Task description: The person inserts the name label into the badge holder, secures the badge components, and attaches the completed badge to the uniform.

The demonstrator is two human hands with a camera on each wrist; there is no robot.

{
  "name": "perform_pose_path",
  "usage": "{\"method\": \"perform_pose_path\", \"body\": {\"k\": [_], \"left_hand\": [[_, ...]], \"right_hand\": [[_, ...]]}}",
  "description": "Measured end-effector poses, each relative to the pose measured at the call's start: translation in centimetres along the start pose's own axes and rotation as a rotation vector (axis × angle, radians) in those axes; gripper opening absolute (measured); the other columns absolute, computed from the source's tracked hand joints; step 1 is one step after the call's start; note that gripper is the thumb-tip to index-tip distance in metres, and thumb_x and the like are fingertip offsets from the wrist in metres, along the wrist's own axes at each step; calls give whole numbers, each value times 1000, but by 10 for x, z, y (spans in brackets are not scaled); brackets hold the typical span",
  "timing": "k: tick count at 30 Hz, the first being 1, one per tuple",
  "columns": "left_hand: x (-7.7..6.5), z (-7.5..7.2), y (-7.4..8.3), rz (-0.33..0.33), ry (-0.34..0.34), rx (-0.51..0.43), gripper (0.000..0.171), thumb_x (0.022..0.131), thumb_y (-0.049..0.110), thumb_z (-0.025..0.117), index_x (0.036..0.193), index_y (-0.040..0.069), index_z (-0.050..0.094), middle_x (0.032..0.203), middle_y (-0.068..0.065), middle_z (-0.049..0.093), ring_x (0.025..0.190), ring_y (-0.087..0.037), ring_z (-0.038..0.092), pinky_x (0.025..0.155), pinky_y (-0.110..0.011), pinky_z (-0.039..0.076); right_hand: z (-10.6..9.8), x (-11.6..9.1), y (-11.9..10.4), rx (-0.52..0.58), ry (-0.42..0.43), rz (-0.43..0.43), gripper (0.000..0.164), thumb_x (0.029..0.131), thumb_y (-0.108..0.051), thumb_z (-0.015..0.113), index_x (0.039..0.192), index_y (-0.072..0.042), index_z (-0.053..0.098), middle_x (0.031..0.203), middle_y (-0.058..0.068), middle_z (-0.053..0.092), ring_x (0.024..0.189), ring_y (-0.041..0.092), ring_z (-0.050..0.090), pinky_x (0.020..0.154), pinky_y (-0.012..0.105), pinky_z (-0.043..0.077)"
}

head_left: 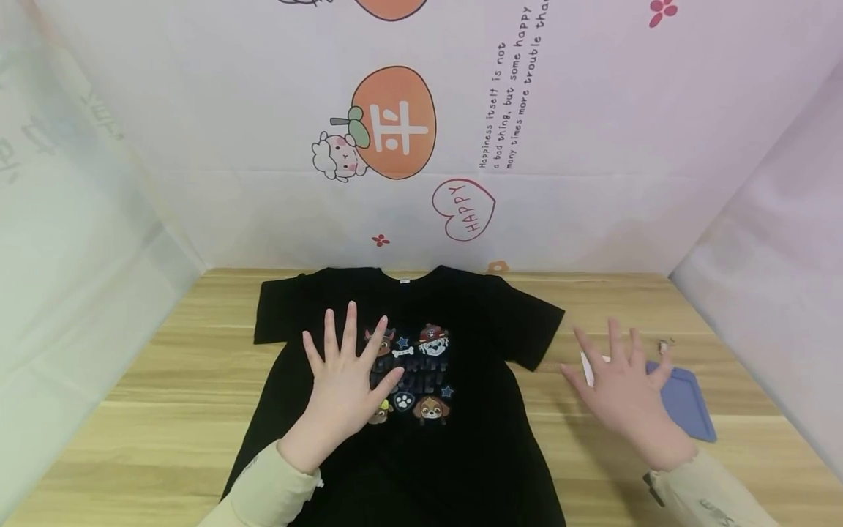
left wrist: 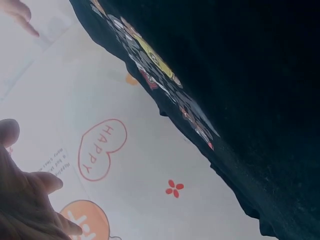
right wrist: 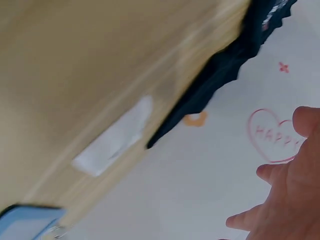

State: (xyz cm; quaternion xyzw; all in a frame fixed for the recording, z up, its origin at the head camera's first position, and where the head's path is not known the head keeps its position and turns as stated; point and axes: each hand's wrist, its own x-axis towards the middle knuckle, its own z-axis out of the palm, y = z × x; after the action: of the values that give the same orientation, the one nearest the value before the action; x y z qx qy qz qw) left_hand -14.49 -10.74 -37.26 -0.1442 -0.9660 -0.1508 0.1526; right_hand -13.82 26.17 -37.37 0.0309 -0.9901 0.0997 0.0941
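Observation:
A black short-sleeved T-shirt (head_left: 481, 322) lies spread on the table with its neckline toward the back wall. Cartoon dog faces and dark lettering are printed on its chest. Over the print's left side my left hand (head_left: 345, 384) is held with fingers spread and straight, holding nothing. To the right of the shirt hovers my right hand (head_left: 626, 399), also spread and holding nothing. It partly covers a flat white piece (right wrist: 115, 142) on the wood and overlaps the edge of a flat blue tray-like object (head_left: 691, 410) in the head view.
The wood-grain table (head_left: 151, 410) meets a white printed cloth wall (head_left: 560, 219) at the back, with cloth walls on both sides. A small shiny item (head_left: 664, 346) lies behind the blue object, too small to make out.

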Motion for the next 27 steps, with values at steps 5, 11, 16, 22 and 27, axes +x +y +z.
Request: {"method": "perform_pose_path", "body": {"k": [5,11,16,22,27], "left_hand": [[-1,1,0,1,-3,-7,70,91,54,52,150,25,28,159,-13,-9,142,-42,-16,105,-72,-9],[-1,2,0,7,-7,-12,70,91,54,53,149,25,29,159,-13,-8,142,-42,-15,105,-72,-8],[-1,3,1,12,-8,-9,68,91,53,52,149,27,29,159,-13,-6,143,-42,-14,106,-71,-8],[-1,3,2,14,-16,-11,68,91,53,51,149,26,28,159,-14,-5,143,-41,-14,106,-71,-7],[-1,2,4,32,-27,-76,69,91,51,54,149,24,29,159,-14,-3,144,-42,-8,109,-69,-1]], "right_hand": [[4,-4,27,8,-20,36,69,95,-56,42,151,-21,21,153,31,-6,133,62,-3,91,82,-11],[9,-6,57,-33,-65,100,71,95,-57,37,151,-19,18,150,37,-3,130,63,2,88,85,-2],[10,-6,81,-31,-131,155,75,95,-61,32,152,-17,10,147,39,-6,125,68,3,84,87,0],[12,-3,104,-43,-183,196,84,92,-66,31,152,-12,7,143,44,-3,118,73,7,79,88,4],[10,0,114,-4,-242,243,89,89,-70,33,151,-11,8,139,47,-6,112,78,6,75,89,5]]}}
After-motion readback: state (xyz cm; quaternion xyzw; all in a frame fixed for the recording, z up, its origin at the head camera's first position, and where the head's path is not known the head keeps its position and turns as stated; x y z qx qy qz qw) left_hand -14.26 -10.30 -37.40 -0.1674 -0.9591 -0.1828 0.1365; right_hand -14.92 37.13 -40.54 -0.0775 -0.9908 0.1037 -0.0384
